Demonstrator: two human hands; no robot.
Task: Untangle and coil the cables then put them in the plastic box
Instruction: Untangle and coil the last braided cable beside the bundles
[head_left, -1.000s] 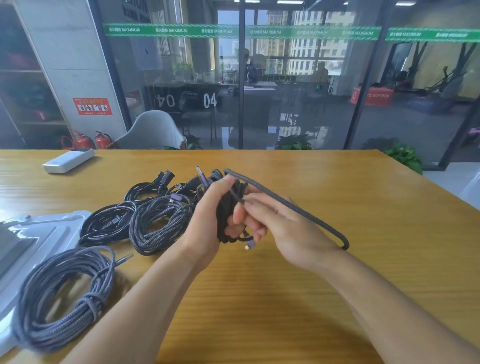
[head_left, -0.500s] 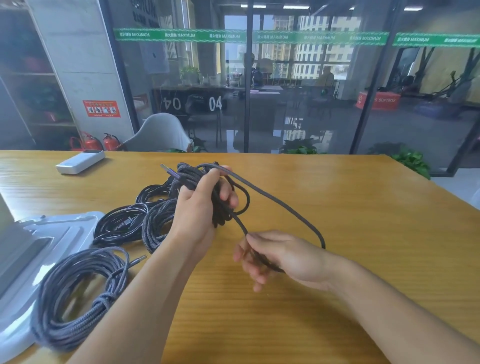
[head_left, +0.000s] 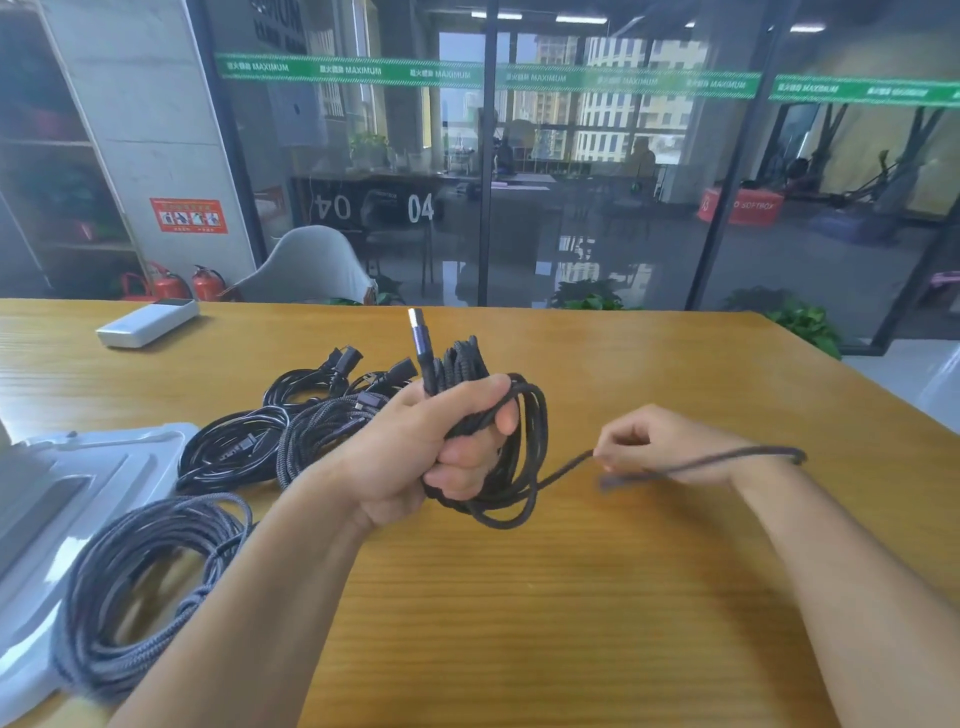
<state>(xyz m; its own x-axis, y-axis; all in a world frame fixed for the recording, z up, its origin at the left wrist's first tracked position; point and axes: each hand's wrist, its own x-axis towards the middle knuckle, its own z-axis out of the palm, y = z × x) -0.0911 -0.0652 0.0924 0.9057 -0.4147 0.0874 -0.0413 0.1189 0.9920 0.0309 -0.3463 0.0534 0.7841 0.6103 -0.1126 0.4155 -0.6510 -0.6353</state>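
Over wooden table (head_left: 623, 597), left hand (head_left: 415, 457) grips cable coil (head_left: 511, 467).

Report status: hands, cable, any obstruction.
Left hand grips dark braided cable bundle. Right hand pinches its loose tail. No obstruction visible.

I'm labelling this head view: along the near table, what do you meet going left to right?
Plastic lid → grey coil → left hand gripping black bundle → right hand pinching its tail.
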